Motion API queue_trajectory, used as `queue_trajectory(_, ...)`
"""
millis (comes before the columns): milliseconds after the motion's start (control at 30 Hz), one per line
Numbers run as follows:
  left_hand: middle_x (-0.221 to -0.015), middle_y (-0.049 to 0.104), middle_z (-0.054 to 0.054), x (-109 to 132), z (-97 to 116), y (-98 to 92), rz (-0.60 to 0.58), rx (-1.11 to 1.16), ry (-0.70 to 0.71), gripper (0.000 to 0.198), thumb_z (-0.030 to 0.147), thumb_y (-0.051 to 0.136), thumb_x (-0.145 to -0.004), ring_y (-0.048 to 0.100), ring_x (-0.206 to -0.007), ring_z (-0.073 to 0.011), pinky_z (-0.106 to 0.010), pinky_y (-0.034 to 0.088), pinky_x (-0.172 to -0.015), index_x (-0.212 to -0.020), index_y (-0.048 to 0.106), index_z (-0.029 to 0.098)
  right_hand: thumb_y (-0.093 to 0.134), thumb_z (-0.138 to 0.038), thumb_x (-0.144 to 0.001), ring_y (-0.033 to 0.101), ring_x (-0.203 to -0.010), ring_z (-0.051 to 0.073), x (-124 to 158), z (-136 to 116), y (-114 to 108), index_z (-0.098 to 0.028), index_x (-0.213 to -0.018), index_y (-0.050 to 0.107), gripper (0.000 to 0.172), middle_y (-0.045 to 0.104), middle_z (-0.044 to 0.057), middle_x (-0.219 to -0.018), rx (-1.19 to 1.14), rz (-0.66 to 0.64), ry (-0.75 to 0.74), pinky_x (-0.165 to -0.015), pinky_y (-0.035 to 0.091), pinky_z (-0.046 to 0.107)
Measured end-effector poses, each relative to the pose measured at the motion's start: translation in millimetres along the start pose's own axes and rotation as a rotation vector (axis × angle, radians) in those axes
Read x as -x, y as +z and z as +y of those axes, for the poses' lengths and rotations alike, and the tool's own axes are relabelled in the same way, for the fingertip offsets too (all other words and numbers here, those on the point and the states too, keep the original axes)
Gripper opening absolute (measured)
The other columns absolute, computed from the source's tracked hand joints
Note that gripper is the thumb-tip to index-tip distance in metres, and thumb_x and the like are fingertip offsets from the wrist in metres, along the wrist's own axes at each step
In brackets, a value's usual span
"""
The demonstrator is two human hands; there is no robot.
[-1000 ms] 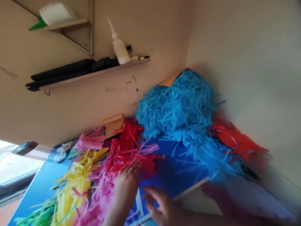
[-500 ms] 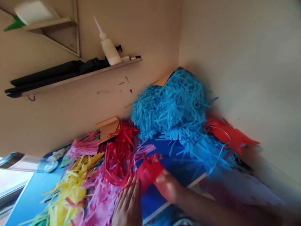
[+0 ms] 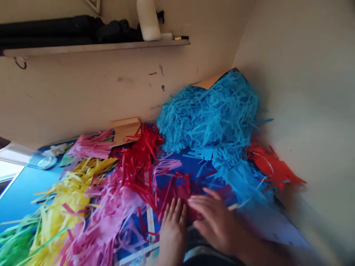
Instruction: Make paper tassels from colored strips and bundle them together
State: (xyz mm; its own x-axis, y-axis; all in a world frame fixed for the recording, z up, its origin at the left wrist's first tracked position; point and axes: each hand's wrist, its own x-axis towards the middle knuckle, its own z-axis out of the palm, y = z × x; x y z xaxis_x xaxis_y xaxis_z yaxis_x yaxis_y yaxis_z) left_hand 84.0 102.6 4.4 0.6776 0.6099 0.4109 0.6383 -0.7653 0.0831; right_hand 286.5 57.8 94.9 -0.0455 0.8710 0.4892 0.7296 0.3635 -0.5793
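A red fringed piece of tissue paper [image 3: 181,192] lies spread on the blue table [image 3: 163,181], its strips fanning out to both sides. My left hand [image 3: 173,225] rests on its near left part, fingers stretched out and side by side. Over its near right part is my right hand [image 3: 215,218], fingers extended and the thumb apart; whether it touches the paper I cannot tell. More red fringed paper [image 3: 138,159] is heaped just beyond my left hand. Pink fringed paper [image 3: 111,210] lies to the left of that hand.
A blue fringed piñata-like shape [image 3: 208,114] leans in the corner. Yellow fringes [image 3: 61,210] and green fringes [image 3: 19,236] lie to the left, orange-red fringe [image 3: 273,166] to the right. A clear tape roll [image 3: 46,162] sits at the far left. Above runs a wall shelf [image 3: 111,48] with a white bottle [image 3: 149,20].
The red paper that stood bunched between my hands is now laid flatter, its strips spread. My right hand has opened over it. The view has tilted and shifted down.
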Motion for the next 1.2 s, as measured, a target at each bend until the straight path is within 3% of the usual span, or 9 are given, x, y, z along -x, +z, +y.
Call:
queue_trajectory(100,-0.135,0.063,-0.009,3.6,4.3,3.4,-0.071,-0.003,-0.117,0.048,0.013,0.059,-0.080,0.051,-0.130,-0.0358,-0.055,0.045,-0.102,-0.124,0.066,0.030,0.055,-0.039,-0.095,0.052,-0.129,0.031,-16.8,2.3,35.2,-0.023,-0.137,0.054,0.045,0.063,0.011,-0.132,0.033,-0.372,-0.003,-0.117,0.021,0.062)
queue_trajectory(233,-0.139,0.058,-0.015,2.1,8.3,-1.0,-0.128,0.018,-0.246,0.045,0.012,0.065,-0.076,0.045,-0.134,-0.0414,-0.062,0.042,-0.101,-0.117,0.071,0.030,0.056,-0.040,-0.094,0.035,-0.138,0.044,-26.5,33.9,35.7,-0.015,-0.136,0.053,0.049,0.051,0.021,-0.142,0.401,0.016,0.321,-0.108,0.009,0.078)
queue_trajectory(300,-0.139,0.058,-0.016,-2.3,9.6,-5.4,-0.137,0.017,-0.247,0.046,0.010,0.064,-0.076,0.047,-0.132,-0.0416,-0.060,0.045,-0.098,-0.117,0.071,0.031,0.056,-0.036,-0.092,0.034,-0.139,0.042,-21.7,34.4,25.9,-0.016,-0.137,0.050,0.049,0.050,0.021,-0.143,0.448,0.124,0.267,-0.110,0.013,0.074)
queue_trajectory(467,-0.136,0.062,-0.011,-17.7,5.3,-15.0,-0.121,0.004,-0.226,0.049,0.008,0.055,-0.079,0.053,-0.128,-0.0354,-0.055,0.043,-0.101,-0.122,0.068,0.026,0.052,-0.015,-0.082,0.060,-0.120,0.026,-1.1,12.7,34.6,-0.017,-0.132,0.050,0.050,0.065,0.013,-0.127,0.065,-0.350,-0.122,-0.116,0.027,0.058)
queue_trajectory(733,-0.121,0.072,-0.010,15.6,-52.2,-70.4,-0.107,-0.275,-0.350,0.043,0.013,0.047,-0.085,0.063,-0.114,-0.0301,-0.046,0.043,-0.088,-0.124,0.064,0.022,0.040,-0.007,-0.097,0.072,-0.099,0.019,6.0,44.4,53.0,-0.020,-0.115,0.058,0.029,0.076,0.006,-0.099,0.026,-0.230,-0.117,-0.107,0.041,0.052)
queue_trajectory(867,-0.136,0.063,-0.010,7.3,-38.3,-98.6,-0.093,-0.130,-0.104,0.055,0.020,0.053,-0.081,0.056,-0.126,-0.0294,-0.047,0.037,-0.102,-0.136,0.054,0.026,0.040,-0.009,-0.097,0.070,-0.103,0.020,3.4,40.8,43.1,-0.020,-0.117,0.059,0.029,0.076,0.007,-0.103,0.032,-0.301,-0.154,-0.106,0.040,0.052)
queue_trajectory(933,-0.129,0.067,-0.008,-8.8,-23.4,-93.2,-0.140,0.077,0.001,0.057,0.020,0.055,-0.080,0.059,-0.122,-0.0268,-0.049,0.026,-0.112,-0.137,0.052,0.026,0.041,-0.012,-0.097,0.068,-0.107,0.021,2.1,38.9,38.9,-0.020,-0.115,0.060,0.027,0.075,0.009,-0.105,0.032,-0.341,-0.161,-0.105,0.039,0.052)
queue_trajectory(1000,-0.108,0.076,-0.005,-23.2,-16.1,-78.2,-0.152,0.194,-0.099,0.043,0.017,0.055,-0.083,0.068,-0.101,-0.0233,-0.048,0.029,-0.109,-0.125,0.060,0.024,0.043,-0.014,-0.097,0.067,-0.107,0.022,0.6,39.4,35.1,-0.020,-0.111,0.062,0.024,0.074,0.009,-0.106,0.012,-0.371,-0.124,-0.101,0.040,0.048)
queue_trajectory(1200,-0.078,0.076,-0.001,-25.7,-38.8,-47.0,-0.088,0.327,-0.314,0.022,0.022,0.049,-0.094,0.069,-0.075,-0.0177,-0.038,0.041,-0.083,-0.090,0.070,0.024,0.047,-0.021,-0.099,0.068,-0.080,0.018,-8.5,43.2,37.0,-0.021,-0.092,0.065,0.018,0.075,0.004,-0.087,0.003,-0.296,0.092,-0.082,0.039,0.035)
